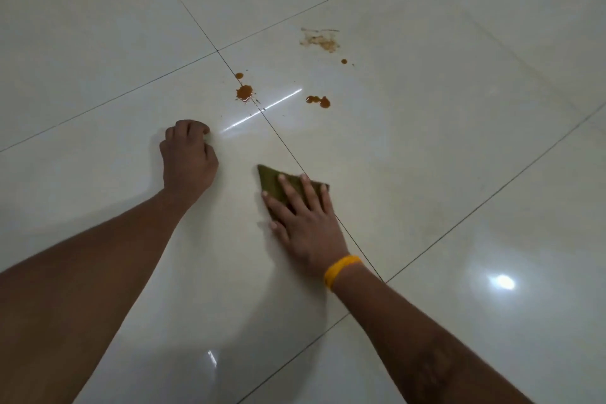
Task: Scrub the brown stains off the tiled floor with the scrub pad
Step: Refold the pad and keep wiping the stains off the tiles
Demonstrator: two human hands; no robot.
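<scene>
A green scrub pad (270, 179) lies flat on the glossy white tiled floor (426, 157). My right hand (305, 223) presses on it with fingers spread, covering its near part. My left hand (188, 154) rests on the floor as a closed fist, left of the pad. Beyond both hands are brown stains: a round blot (244, 92) on the grout line, a small drop (239, 75) just above it, a double blot (318, 101) to the right, and a pale smeared patch (319, 39) farther back with a tiny drop (343, 61) below it.
Dark grout lines (285, 144) cross the floor diagonally. A yellow band (341, 269) sits on my right wrist. Bright light reflections (501, 282) shine on the tiles at the right and near the stains.
</scene>
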